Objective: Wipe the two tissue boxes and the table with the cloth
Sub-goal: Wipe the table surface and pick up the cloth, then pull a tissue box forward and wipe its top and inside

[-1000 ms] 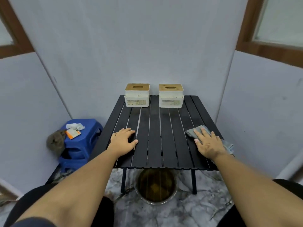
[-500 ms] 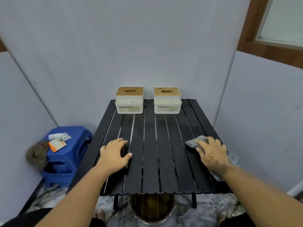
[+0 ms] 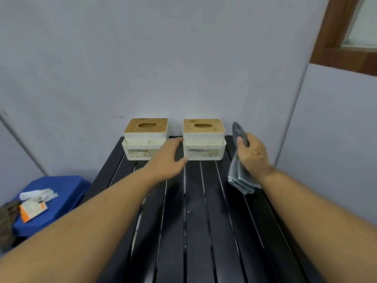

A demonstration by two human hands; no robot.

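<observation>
Two white boxes (image 3: 145, 139) (image 3: 204, 139) rear; grey cloth (image 3: 240, 176) lifted.

the table (image 3: 204, 231) is black slats with a dull sheen. both tissue boxes (image 3: 145, 139) (image 3: 204, 139) look like white plastic with wooden lids. the grey cloth (image 3: 240, 176) looks soft and matt.

Dim even light, perhaps motion-blurred, edges bowed

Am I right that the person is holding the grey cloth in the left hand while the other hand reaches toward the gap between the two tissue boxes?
Not quite: the head view shows the grey cloth gripped in the right hand. It is the left hand that reaches, fingers extended, toward the gap between the left tissue box and the right tissue box.
</observation>
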